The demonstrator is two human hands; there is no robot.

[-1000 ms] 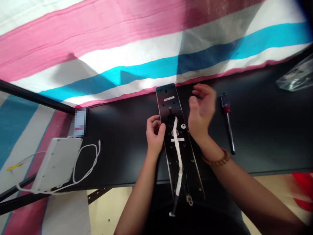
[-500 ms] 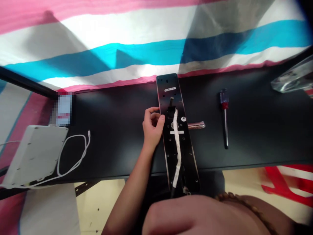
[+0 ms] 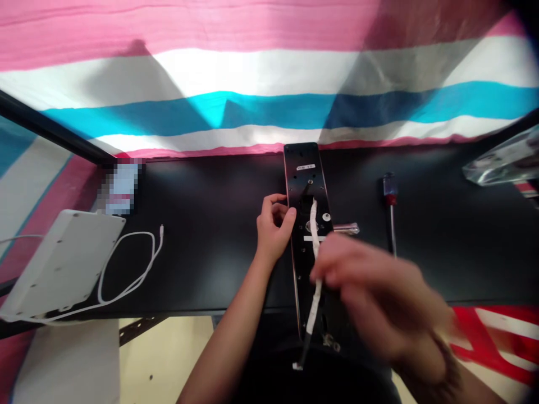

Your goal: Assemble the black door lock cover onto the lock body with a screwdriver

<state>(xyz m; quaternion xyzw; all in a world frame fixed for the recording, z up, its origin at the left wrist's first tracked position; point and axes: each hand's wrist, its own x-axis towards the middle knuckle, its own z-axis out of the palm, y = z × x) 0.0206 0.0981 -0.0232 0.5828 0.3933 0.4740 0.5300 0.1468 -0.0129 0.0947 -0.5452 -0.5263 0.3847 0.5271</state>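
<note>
A long black door lock panel (image 3: pixel 309 179) lies back side up on the black table, its near end reaching past the front edge. My left hand (image 3: pixel 273 227) is at its left edge, thumb on the rim and fingers curled against the side. Along its middle runs a white-wrapped cable (image 3: pixel 312 314), ending in a small white plug (image 3: pixel 297 366) beyond the near end. My right hand (image 3: pixel 370 286), blurred, is over the panel's right side with fingers curled together, covering part of the cable. Whatever it may hold is hidden. A shiny lever handle (image 3: pixel 347 228) sticks out right from under the panel.
A screwdriver (image 3: pixel 389 196) with a clear and red handle lies on the table (image 3: pixel 425 235) to the right. Left are a grey-white box (image 3: pixel 69 264), a white cable (image 3: pixel 145 269) and a blurred-out item (image 3: pixel 122 188). A clear plastic bag (image 3: pixel 501 160) sits far right, a red stool (image 3: pixel 492 342) below.
My right hand has moved from close to my body out over the panel and the cable. The whole view has shifted slightly. My left hand stays at the panel's left edge.
</note>
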